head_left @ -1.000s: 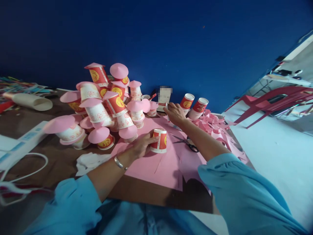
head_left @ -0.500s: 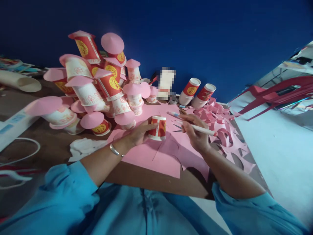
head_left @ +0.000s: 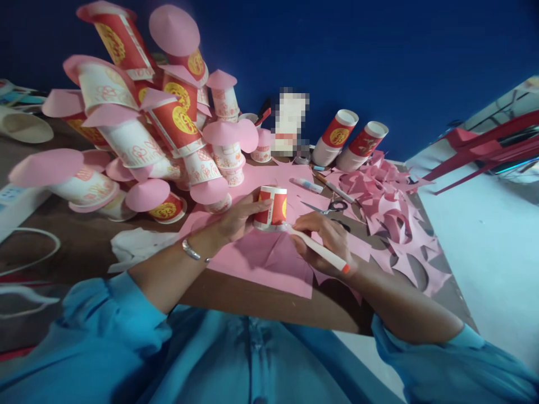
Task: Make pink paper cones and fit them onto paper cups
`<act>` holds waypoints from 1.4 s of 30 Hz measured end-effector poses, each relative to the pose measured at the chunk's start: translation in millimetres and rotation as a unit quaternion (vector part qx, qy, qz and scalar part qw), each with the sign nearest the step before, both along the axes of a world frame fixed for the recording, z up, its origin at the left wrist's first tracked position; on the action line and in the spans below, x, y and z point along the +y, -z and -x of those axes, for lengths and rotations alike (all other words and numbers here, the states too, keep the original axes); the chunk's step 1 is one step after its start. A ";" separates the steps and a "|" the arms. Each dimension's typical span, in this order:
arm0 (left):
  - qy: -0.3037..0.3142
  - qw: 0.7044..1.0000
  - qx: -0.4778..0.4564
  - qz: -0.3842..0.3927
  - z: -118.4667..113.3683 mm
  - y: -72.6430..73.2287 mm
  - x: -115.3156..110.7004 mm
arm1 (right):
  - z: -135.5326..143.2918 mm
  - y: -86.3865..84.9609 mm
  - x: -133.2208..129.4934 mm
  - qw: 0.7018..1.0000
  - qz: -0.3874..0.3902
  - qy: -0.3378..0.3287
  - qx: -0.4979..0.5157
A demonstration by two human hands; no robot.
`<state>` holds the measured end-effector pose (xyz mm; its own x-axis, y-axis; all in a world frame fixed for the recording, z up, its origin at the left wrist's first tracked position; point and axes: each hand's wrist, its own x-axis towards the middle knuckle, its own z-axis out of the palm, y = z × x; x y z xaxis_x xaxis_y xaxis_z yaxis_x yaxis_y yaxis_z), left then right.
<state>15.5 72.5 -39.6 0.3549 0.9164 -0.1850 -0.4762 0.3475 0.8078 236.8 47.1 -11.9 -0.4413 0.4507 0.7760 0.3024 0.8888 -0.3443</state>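
Note:
My left hand (head_left: 241, 217) grips a red and white paper cup (head_left: 273, 207) from its left side, over the pink paper sheets (head_left: 261, 269) on the table. In my right hand (head_left: 322, 238) is a white marker (head_left: 326, 253) with a red end pointing down to the right. The marker's other end is at the cup's lower right edge; whether it touches is too small to tell. Scissors (head_left: 336, 206) lie just beyond my right hand, beside a glue-like tube (head_left: 306, 185).
Several cups with pink cone tops (head_left: 185, 123) are piled at the left. Two cup stacks (head_left: 337, 137) stand at the back. Pink paper scraps (head_left: 379, 196) cover the table's right side. A crumpled white cloth or bag (head_left: 138, 247) lies near my left forearm. A red chair (head_left: 484, 140) is at the far right.
My right hand has moved down and left with the marker, bringing it to the cup's lower edge. The scissors and tube are now less covered by it. The view has shifted closer.

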 end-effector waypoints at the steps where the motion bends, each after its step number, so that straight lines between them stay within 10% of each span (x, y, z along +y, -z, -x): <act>1: 0.002 1.000 0.003 -0.002 0.0 0.0 -0.1 | 0.4 0.0 -0.1 1.000 -0.001 -0.001 -0.002; 42: 0.039 0.999 0.028 -0.023 -0.3 0.0 -0.7 | 4.3 3.7 2.3 0.999 -0.035 0.004 -0.034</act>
